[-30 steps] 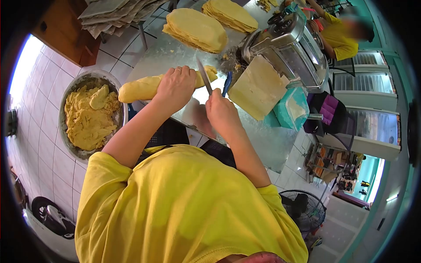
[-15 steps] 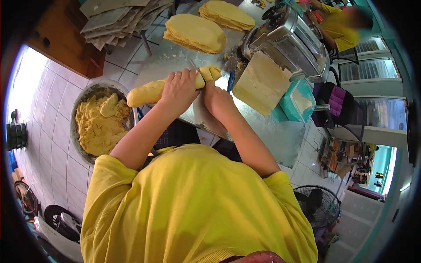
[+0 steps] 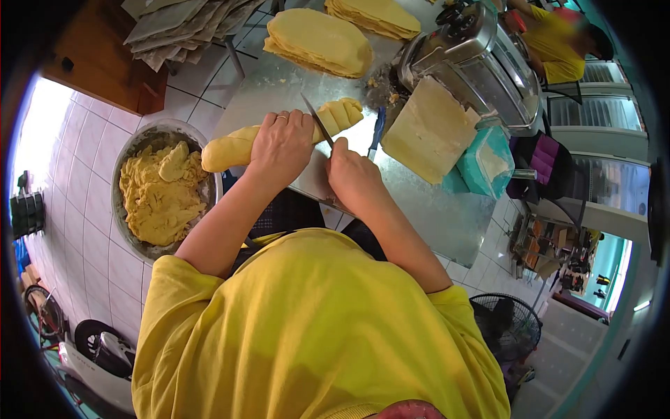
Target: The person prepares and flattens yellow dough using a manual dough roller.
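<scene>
A long yellow dough log [image 3: 230, 149] lies across the metal table's near left part, its left end reaching over the rim of a bowl. My left hand [image 3: 282, 143] is wrapped over the log's middle. In my right hand [image 3: 351, 170] is a knife [image 3: 315, 120], its blade slanting up and left across the log just right of my left fingers. Several cut pieces [image 3: 344, 114] lie close together at the log's right end. The metal bowl [image 3: 120, 202] holds a mass of soft yellow dough [image 3: 157, 199].
Stacks of flat dough sheets [image 3: 317, 42] lie at the table's far side. Right of them are a metal rolling machine [image 3: 478, 63], a square sheet [image 3: 429, 129] and a teal container [image 3: 486, 162]. Another person [image 3: 558, 45] is at the upper right. A fan [image 3: 506, 325] stands lower right.
The blade now shows more fully across the log, and more cut pieces show at its right end. My right hand has shifted slightly down. The whole view has shifted a little.
</scene>
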`<action>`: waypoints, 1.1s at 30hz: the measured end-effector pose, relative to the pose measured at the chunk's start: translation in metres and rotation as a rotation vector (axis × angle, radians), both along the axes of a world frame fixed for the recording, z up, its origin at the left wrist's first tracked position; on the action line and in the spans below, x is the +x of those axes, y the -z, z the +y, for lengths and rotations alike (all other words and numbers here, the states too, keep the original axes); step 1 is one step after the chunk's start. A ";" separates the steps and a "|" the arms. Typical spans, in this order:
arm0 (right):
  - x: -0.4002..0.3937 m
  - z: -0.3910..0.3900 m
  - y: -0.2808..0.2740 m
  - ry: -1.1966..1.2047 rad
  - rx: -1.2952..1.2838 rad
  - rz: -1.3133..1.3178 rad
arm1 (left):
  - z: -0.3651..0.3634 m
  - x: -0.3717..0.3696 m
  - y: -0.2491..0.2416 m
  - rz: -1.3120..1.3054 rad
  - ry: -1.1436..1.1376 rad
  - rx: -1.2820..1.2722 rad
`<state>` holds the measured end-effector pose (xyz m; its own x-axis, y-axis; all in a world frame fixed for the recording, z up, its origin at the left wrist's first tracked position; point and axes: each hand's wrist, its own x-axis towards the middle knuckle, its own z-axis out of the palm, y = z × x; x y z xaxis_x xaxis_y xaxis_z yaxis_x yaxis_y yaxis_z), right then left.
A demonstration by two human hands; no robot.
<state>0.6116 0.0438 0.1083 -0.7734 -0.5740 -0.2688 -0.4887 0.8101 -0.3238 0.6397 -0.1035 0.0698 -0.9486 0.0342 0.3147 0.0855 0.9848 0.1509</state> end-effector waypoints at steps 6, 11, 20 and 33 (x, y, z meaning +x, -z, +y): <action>-0.017 -0.012 0.022 -0.096 -0.030 0.124 | 0.002 -0.002 -0.003 -0.128 -0.017 0.020; -0.007 0.004 0.023 -0.056 -0.088 0.149 | -0.009 0.020 -0.018 -0.011 -0.045 0.069; 0.024 0.004 -0.009 -0.054 -0.157 0.048 | -0.013 0.018 -0.005 -0.007 -0.028 -0.016; -0.005 -0.023 0.021 -0.118 -0.038 0.072 | -0.013 0.023 -0.015 -0.065 -0.060 0.017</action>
